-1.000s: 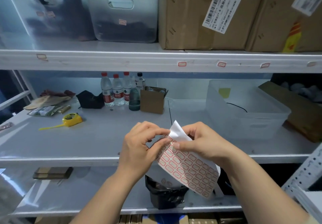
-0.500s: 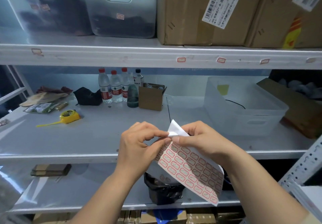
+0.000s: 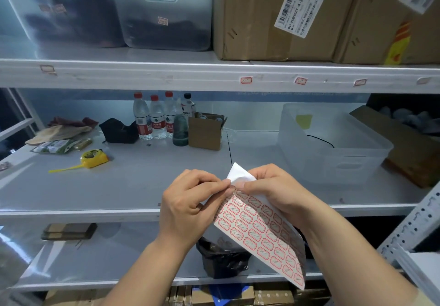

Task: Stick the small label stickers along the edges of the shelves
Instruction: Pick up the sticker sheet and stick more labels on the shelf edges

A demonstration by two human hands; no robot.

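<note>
From the head camera I see my right hand (image 3: 273, 191) pinching the folded-back top corner of the white sheet of red-bordered label stickers (image 3: 259, 232), which hangs in front of the middle grey metal shelf edge (image 3: 78, 214). My left hand (image 3: 190, 203) pinches at that same corner with thumb and forefinger, apparently working one sticker loose; I cannot tell whether it has come free. Above the sheet, the upper grey shelf edge (image 3: 166, 77) already carries several small red-bordered labels (image 3: 246, 80). I judge the risk is the sticker tearing or curling onto itself if I peel too sharply, or sticking to my fingertip.
</note>
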